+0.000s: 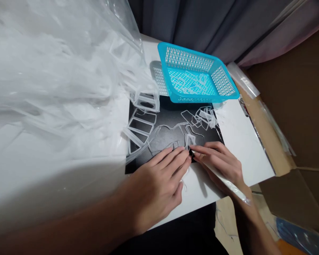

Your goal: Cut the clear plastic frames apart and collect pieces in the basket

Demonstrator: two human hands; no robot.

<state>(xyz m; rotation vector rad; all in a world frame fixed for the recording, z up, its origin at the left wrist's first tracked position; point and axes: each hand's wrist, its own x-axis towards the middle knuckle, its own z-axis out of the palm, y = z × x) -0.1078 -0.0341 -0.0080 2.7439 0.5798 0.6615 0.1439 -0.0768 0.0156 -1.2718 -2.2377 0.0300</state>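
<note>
My left hand [164, 177] lies flat with its fingers stretched over the near edge of a black board [164, 136], pressing on thin translucent material. Between the fingers of my right hand [223, 163] is a slim white-handled tool [228, 184] with a dark end. That end is down at the board, close to my left fingertips; its very tip is too small to make out. Just beyond it lies a small clear rectangular frame [190, 140]. Thin clear strips curl across the board, and larger rectangular frames [141, 125] form a row on its left.
A blue plastic basket [202, 97] with several small clear frames inside stands at the back. Loose clear frames [207, 117] are heaped in front of it. A big pile of translucent plastic [55, 71] covers the left of the white table [244, 141]. Cardboard [273, 131] borders the right side.
</note>
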